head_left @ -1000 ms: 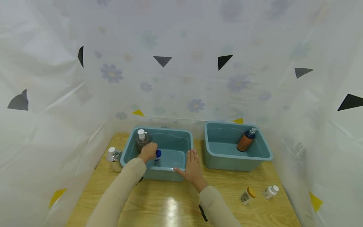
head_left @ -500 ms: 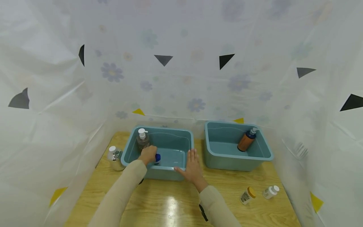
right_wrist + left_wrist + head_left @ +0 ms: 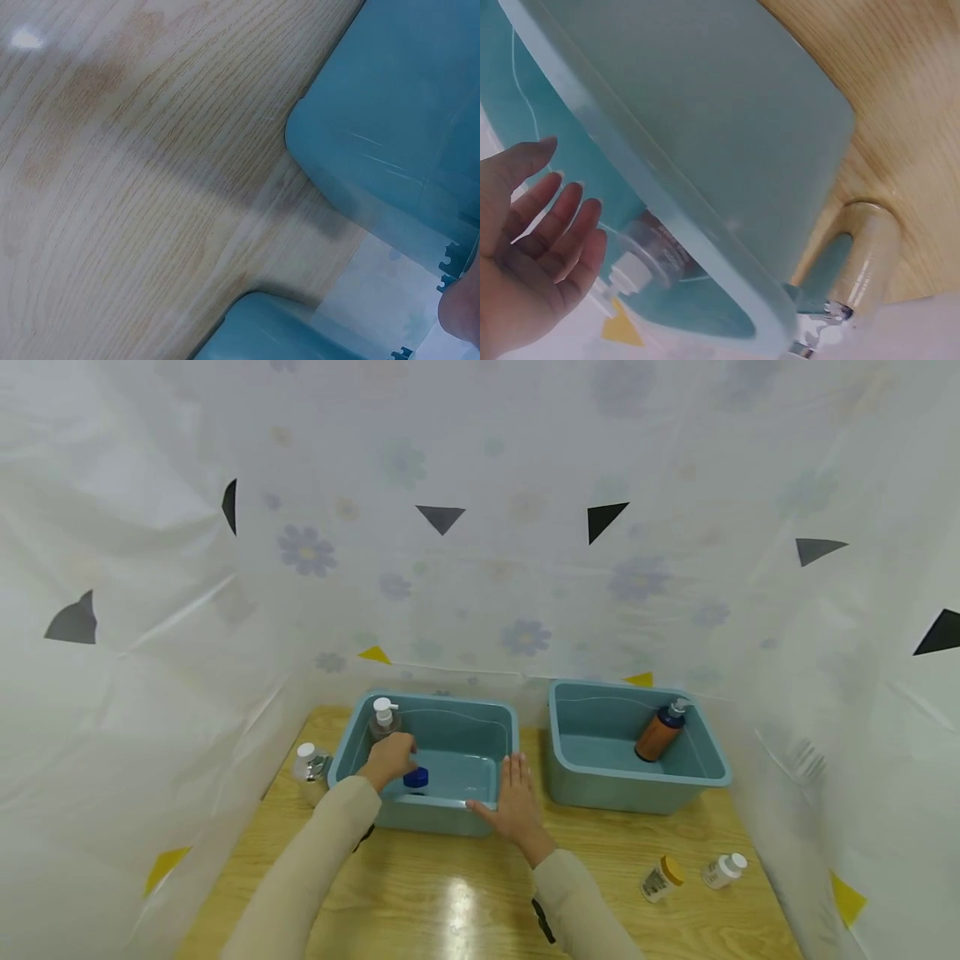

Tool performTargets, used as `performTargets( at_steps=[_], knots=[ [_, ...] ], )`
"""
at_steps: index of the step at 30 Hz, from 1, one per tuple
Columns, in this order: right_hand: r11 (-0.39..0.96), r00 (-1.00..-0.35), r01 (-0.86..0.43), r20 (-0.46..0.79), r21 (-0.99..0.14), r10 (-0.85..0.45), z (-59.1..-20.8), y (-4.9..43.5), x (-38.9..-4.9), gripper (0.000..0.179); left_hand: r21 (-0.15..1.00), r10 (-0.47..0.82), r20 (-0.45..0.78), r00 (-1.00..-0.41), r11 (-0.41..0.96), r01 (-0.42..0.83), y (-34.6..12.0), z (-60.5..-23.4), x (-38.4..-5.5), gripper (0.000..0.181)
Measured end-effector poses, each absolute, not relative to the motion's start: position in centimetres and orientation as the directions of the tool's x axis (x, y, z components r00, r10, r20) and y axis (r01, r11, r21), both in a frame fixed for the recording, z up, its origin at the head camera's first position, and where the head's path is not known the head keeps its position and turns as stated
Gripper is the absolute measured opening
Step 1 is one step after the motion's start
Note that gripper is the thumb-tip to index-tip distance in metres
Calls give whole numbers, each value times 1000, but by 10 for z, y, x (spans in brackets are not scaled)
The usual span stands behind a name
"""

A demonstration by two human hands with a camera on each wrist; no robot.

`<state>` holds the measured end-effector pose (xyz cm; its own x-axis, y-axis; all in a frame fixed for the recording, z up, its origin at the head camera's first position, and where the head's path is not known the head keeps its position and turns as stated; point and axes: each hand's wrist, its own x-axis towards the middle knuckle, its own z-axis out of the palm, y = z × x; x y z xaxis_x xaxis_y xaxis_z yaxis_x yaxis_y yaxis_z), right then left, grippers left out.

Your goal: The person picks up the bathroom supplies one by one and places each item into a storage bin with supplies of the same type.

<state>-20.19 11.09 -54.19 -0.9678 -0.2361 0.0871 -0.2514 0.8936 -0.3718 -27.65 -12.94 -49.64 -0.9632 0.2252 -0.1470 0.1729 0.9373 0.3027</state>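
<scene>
My left hand (image 3: 389, 758) is over the left blue bin (image 3: 450, 822). In the left wrist view, its fingers (image 3: 570, 214) are spread and loosely bent, with nothing between them. Just beside it, low in the bin, shows the blue cap (image 3: 416, 777) of a small bottle; the bin's front wall hides most of its body. Behind the hand, a clear pump bottle (image 3: 385, 718) with a white pump top stands in the bin's back left corner. My right hand (image 3: 517, 810) rests with straight fingers along the bin's right rim, its thumb at the front corner.
A second blue bin (image 3: 630, 789) on the right holds an orange pump bottle (image 3: 657, 737), leaning. A white-capped bottle (image 3: 312, 772) stands left of the left bin. An orange-capped bottle (image 3: 662, 878) and a small white bottle (image 3: 723, 870) are at the table's right front.
My left hand has let go of the blue-capped bottle and lifted slightly off it, after lowering it into the bin. The right hand has stayed on the rim.
</scene>
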Motion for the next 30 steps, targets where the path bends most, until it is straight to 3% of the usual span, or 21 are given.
performTargets(
  at_steps=[10, 16, 23, 30],
  knots=[
    [897, -964, -264, 114, -353, -239, -547, 110, -207, 105, 396, 145, 45, -988, 906, 151, -155, -477, -254, 10],
    [897, -964, -265, 102, -353, -245, -547, 111, -208, 106, 375, 133, 133, -982, 910, 174, -170, -480, -255, 23],
    [831, -947, -318, 201, -455, -252, -551, 111, -206, 109, 359, 128, 177, -976, 915, 186, -186, -482, -251, 31],
    [899, -959, -281, 121, -336, -255, -549, 112, -209, 104, 340, 116, 236, -965, 920, 194, -196, -482, -244, 32]
  ],
)
